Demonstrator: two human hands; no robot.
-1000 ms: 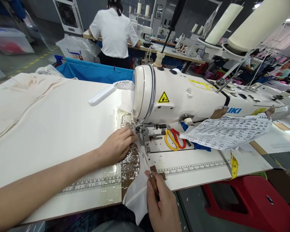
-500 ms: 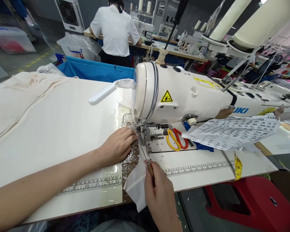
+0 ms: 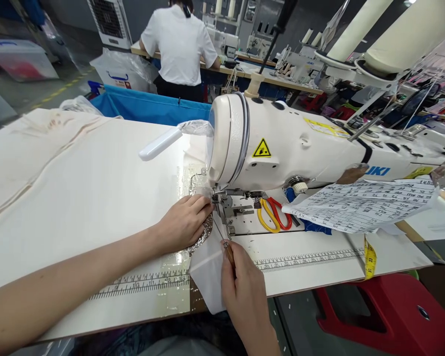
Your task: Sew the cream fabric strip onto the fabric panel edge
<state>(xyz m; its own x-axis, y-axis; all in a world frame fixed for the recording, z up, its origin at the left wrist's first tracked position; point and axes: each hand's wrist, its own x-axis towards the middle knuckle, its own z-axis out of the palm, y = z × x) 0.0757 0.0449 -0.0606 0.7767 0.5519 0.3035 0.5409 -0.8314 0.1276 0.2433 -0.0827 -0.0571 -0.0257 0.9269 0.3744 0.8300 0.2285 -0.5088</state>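
A thin white fabric piece point(image 3: 206, 277) runs under the needle area of a white sewing machine point(image 3: 285, 131), its near end hanging over the table edge. My left hand point(image 3: 185, 223) is closed, fingertips together on the fabric just left of the presser foot point(image 3: 215, 199). In my right hand point(image 3: 244, 289) is an awl point(image 3: 229, 253), gripped by its wooden handle. The awl's thin metal shaft slants up and left over the fabric toward the foot. My left fingers hide part of the fabric, and the awl's very tip is hard to make out.
Yellow-and-red-handled scissors point(image 3: 274, 215) lie on the machine bed. A handwritten sheet point(image 3: 359, 205) hangs from the machine arm. Pale fabric point(image 3: 29, 148) covers the table's left side. A blue bin point(image 3: 148, 106) stands behind, a red stool point(image 3: 389, 311) at right. A co-worker point(image 3: 180, 44) sits beyond.
The white fabric has shifted forward toward the needle, and its hanging end is a little higher. My hands keep nearly the same places. The whole view has drifted slightly.
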